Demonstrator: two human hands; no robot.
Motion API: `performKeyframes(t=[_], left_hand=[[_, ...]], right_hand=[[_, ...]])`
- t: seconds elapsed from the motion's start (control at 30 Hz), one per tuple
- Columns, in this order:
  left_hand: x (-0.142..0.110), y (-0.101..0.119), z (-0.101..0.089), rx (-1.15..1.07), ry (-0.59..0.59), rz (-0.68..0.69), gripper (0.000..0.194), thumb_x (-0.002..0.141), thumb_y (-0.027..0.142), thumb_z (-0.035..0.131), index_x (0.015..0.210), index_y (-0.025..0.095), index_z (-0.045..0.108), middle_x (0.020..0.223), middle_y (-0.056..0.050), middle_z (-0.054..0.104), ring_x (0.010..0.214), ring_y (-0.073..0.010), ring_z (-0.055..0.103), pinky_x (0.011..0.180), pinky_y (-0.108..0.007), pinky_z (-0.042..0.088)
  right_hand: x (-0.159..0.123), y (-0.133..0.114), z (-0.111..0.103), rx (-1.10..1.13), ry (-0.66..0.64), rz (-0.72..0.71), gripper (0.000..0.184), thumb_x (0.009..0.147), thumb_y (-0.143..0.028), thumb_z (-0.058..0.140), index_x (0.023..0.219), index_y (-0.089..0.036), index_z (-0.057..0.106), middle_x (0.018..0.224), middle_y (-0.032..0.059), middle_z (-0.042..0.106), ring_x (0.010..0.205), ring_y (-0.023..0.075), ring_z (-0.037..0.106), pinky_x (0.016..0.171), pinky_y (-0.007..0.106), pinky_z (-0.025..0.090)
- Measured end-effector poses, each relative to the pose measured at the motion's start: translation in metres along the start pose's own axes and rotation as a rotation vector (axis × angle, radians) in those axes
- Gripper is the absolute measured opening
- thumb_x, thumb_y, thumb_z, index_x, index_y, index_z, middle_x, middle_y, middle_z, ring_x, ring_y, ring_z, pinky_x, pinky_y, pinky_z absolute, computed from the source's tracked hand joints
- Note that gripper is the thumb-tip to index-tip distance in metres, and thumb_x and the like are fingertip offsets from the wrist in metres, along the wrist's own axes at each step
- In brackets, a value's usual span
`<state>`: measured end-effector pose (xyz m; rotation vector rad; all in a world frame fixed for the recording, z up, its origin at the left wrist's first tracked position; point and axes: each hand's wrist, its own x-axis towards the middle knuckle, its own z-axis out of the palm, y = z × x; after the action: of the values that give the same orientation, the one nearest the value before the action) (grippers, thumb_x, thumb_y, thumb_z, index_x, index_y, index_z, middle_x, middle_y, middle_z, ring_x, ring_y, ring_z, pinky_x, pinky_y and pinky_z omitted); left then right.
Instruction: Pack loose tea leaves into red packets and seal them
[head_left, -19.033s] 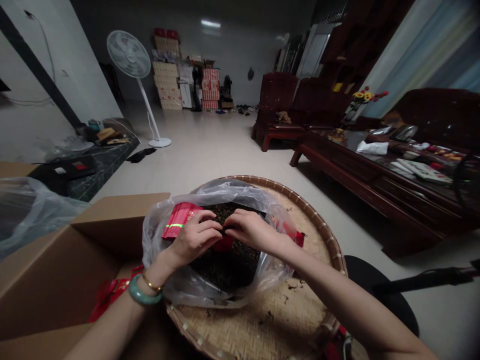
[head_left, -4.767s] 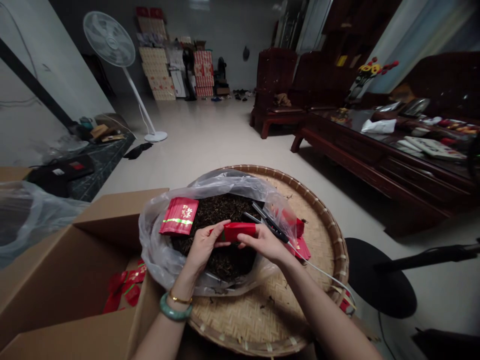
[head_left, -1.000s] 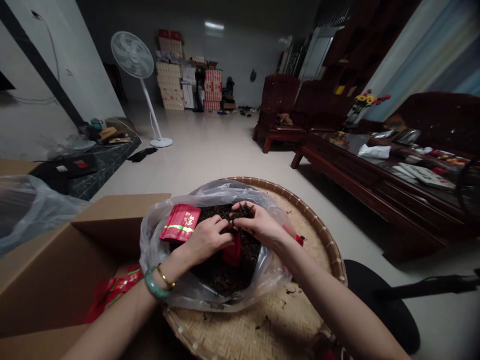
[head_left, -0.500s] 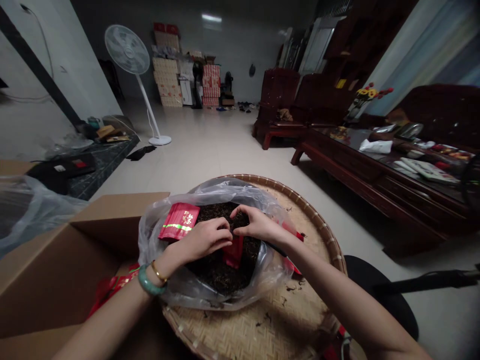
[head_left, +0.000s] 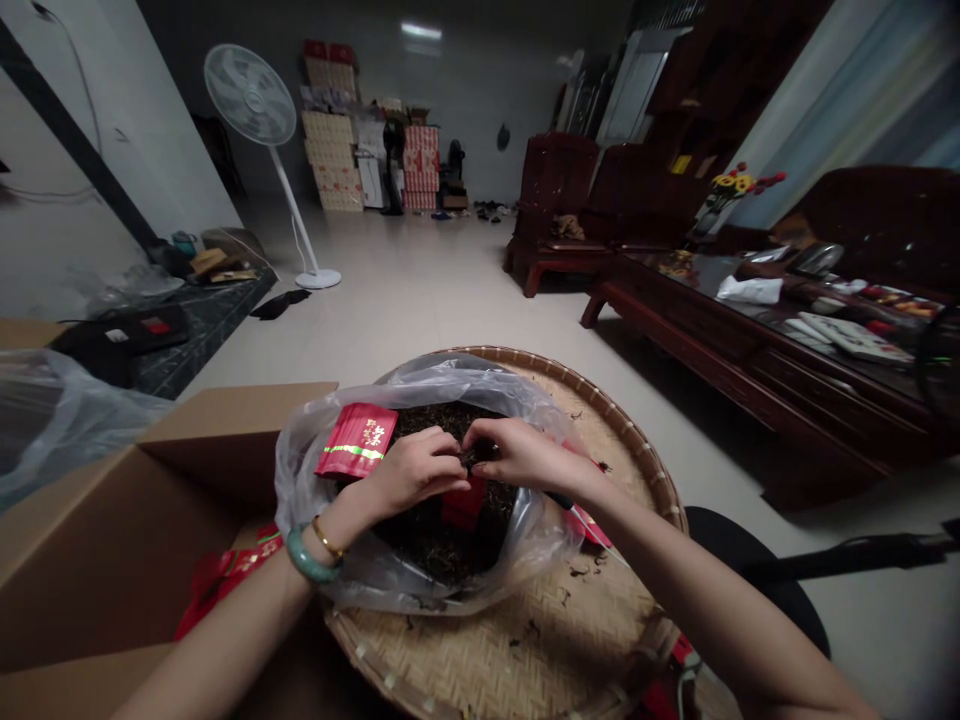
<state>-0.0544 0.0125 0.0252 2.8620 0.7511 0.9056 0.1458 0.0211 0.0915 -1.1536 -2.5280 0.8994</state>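
Observation:
A clear plastic bag (head_left: 315, 560) full of dark, twisted loose tea leaves (head_left: 442, 565) sits on a round bamboo tray (head_left: 600, 610). Over the leaves, my left hand (head_left: 420, 465) is closed on the top of a small red packet (head_left: 461, 507), which hangs below the fingers. My right hand (head_left: 521, 455) is pinched at the packet's mouth, with dark strands of tea showing at its fingertips. The exact grip is partly hidden. A stack of red packets (head_left: 356, 442) with gold lettering rests on the bag's left side, beside my left hand.
An open cardboard box (head_left: 82, 560) on the left holds red packets (head_left: 232, 575). More red packets (head_left: 592, 525) lie on the tray under my right forearm. A black round stool or base (head_left: 780, 570) stands at right. Farther off are a white fan (head_left: 285, 200) and a wooden table (head_left: 697, 340).
My right hand has moved in against my left, and its fingertips now meet the packet's mouth. The packet has shifted slightly left and up.

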Motion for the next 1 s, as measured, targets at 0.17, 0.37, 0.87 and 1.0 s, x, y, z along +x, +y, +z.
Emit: performKeyframes(t=[0.17, 0.37, 0.87, 1.0], left_hand=[[-0.002, 0.001, 0.001, -0.03, 0.053, -0.01, 0.023, 0.088, 0.035, 0.054, 0.078, 0.017, 0.064, 0.084, -0.005, 0.06, 0.074, -0.0134, 0.053, 0.063, -0.024, 0.041], [-0.001, 0.003, 0.0, 0.055, 0.078, 0.015, 0.025, 0.087, 0.037, 0.055, 0.076, 0.017, 0.064, 0.08, -0.003, 0.061, 0.066, -0.0119, 0.051, 0.059, -0.024, 0.037], [-0.002, 0.003, -0.004, 0.036, 0.045, 0.081, 0.014, 0.087, 0.03, 0.057, 0.082, 0.017, 0.06, 0.087, -0.005, 0.068, 0.083, -0.0157, 0.06, 0.073, -0.028, 0.046], [-0.002, 0.005, -0.007, 0.04, 0.01, 0.107, 0.008, 0.086, 0.024, 0.059, 0.081, 0.017, 0.058, 0.082, -0.002, 0.069, 0.1, -0.021, 0.056, 0.087, -0.035, 0.046]], right_hand=[[-0.001, 0.002, 0.002, -0.09, 0.029, -0.033, 0.027, 0.068, -0.009, 0.067, 0.095, -0.016, 0.064, 0.094, 0.0058, 0.056, 0.085, 0.0177, 0.055, 0.074, 0.028, 0.042], [0.0, 0.006, 0.004, -0.082, 0.089, -0.071, 0.023, 0.067, -0.006, 0.065, 0.087, -0.016, 0.064, 0.084, 0.002, 0.056, 0.075, 0.0142, 0.053, 0.065, 0.024, 0.041], [-0.009, 0.019, 0.007, -0.097, 0.092, -0.247, 0.021, 0.072, -0.012, 0.068, 0.092, -0.018, 0.063, 0.085, 0.002, 0.063, 0.077, 0.0152, 0.056, 0.067, 0.025, 0.042], [-0.012, 0.023, 0.014, -0.054, 0.132, -0.257, 0.013, 0.076, -0.013, 0.065, 0.088, -0.018, 0.065, 0.084, 0.0029, 0.063, 0.078, 0.0156, 0.058, 0.07, 0.026, 0.043]])
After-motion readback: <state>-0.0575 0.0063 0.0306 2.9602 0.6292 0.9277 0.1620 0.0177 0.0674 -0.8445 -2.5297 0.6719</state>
